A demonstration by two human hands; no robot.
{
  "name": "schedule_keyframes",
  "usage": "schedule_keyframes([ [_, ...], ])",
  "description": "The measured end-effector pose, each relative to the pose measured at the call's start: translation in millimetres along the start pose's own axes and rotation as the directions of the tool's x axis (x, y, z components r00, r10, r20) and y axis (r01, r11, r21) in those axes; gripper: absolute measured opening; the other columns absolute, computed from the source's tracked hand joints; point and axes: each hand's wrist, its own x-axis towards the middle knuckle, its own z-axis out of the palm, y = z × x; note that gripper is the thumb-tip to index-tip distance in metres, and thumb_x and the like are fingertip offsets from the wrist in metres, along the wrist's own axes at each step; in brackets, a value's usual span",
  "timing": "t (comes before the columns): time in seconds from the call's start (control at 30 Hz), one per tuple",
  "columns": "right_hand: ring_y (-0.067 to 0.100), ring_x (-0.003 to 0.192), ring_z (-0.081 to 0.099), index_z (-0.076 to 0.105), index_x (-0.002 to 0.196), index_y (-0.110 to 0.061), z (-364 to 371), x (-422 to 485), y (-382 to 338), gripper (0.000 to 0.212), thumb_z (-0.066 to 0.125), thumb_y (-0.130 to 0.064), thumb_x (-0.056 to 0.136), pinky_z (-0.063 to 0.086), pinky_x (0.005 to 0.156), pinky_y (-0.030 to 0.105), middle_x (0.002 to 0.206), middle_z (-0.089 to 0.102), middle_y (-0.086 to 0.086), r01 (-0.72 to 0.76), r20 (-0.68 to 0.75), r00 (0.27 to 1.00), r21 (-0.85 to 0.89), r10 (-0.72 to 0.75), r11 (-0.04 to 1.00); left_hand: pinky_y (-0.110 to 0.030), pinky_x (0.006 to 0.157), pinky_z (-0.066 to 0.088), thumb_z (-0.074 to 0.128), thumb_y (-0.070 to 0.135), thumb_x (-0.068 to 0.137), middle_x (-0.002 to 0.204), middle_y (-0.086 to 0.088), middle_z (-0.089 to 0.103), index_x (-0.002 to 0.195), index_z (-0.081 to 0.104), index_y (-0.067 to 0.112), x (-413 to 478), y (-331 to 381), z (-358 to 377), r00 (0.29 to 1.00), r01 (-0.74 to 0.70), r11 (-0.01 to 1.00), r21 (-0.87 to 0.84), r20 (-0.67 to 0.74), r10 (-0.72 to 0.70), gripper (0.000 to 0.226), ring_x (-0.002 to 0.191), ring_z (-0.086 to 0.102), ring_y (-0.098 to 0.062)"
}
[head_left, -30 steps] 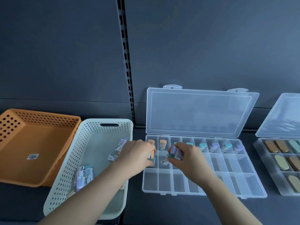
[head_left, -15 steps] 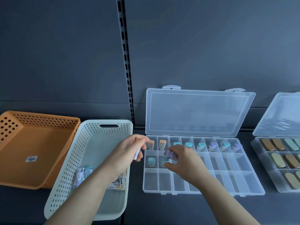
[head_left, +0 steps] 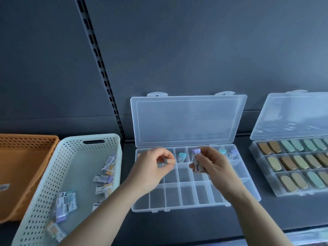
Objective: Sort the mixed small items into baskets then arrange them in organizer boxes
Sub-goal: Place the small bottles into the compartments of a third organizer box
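The left hand point(head_left: 152, 169) pinches a small grey piece point(head_left: 166, 161), mostly hidden, between thumb and forefinger; the right hand point(head_left: 215, 167) has its fingers curled round a purple-capped piece point(head_left: 196, 159). That piece stands nearly upright, long axis vertical, cap up, over the back rows of the middle box. At far left an orange basket point(head_left: 32, 139) is cut by the frame edge and touches the white basket point(head_left: 53, 174) beside it, where labelled packets point(head_left: 64, 205) lie scattered at mixed angles. A narrow strip of dark shelf point(head_left: 195, 224) separates the white basket from the clear organizer box point(head_left: 188, 194). Its lid point(head_left: 186, 121) leans open against the grey back wall point(head_left: 177, 50). A teal-capped piece point(head_left: 181, 157) sits in a back compartment; the front row shows bare plastic. A wider gap of shelf lies between this box and the second box point(head_left: 292, 192) at right, which is packed with oval pieces point(head_left: 287, 162) and also has its lid raised. A slotted rail point(head_left: 99, 68) runs up the wall.
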Motion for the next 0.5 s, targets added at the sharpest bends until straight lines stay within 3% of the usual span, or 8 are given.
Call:
schedule_keyframes([
  [0.07, 0.015, 0.072, 0.059, 0.063, 0.094, -0.015, -7, 1, 5, 0.009, 0.055, -0.016, 0.094, 0.049, 0.076, 0.035, 0.073, 0.060, -0.004, 0.012, -0.011, 1.000, -0.100, -0.013, 0.995, -0.026, 0.082, 0.046, 0.070, 0.024, 0.083, 0.088, 0.017, 0.066, 0.083, 0.067, 0.028, 2, -3, 9, 0.997, -0.071, 0.970, 0.233, 0.003, 0.073, 0.005, 0.089, 0.056, -0.003],
  [0.17, 0.012, 0.070, 0.059, 0.065, 0.093, -0.013, -14, 2, 8, 0.006, 0.061, -0.017, 0.090, 0.051, 0.077, 0.039, 0.075, 0.068, 0.003, -0.006, -0.030, 1.000, -0.131, 0.002, 0.991, -0.027, 0.083, 0.042, 0.067, 0.030, 0.085, 0.090, 0.020, 0.067, 0.086, 0.068, 0.030, 4, -5, 19, 0.995, -0.098, 0.904, 0.417, 0.013, 0.102, 0.001, 0.094, 0.048, -0.005],
  [0.33, 0.023, 0.078, 0.068, 0.065, 0.095, -0.013, -19, 5, 12, 0.008, 0.066, -0.013, 0.087, 0.055, 0.078, 0.034, 0.081, 0.073, 0.004, -0.023, -0.036, 0.999, -0.084, 0.020, 0.996, -0.022, 0.069, 0.038, 0.067, 0.040, 0.083, 0.091, 0.013, 0.062, 0.090, 0.068, 0.034, 5, -11, 29, 0.999, -0.040, 0.856, 0.516, -0.006, 0.050, 0.009, 0.084, 0.052, -0.006],
  [0.5, 0.008, 0.064, 0.062, 0.065, 0.092, -0.023, -19, 7, 16, 0.016, 0.067, -0.009, 0.085, 0.050, 0.063, 0.020, 0.078, 0.071, -0.002, 0.072, 0.003, 0.997, -0.178, -0.073, 0.981, -0.022, 0.071, 0.036, 0.067, 0.035, 0.083, 0.091, 0.008, 0.060, 0.092, 0.068, 0.031, 8, -6, 32, 0.997, -0.070, 0.822, 0.565, 0.013, 0.076, 0.010, 0.090, 0.049, -0.008],
])
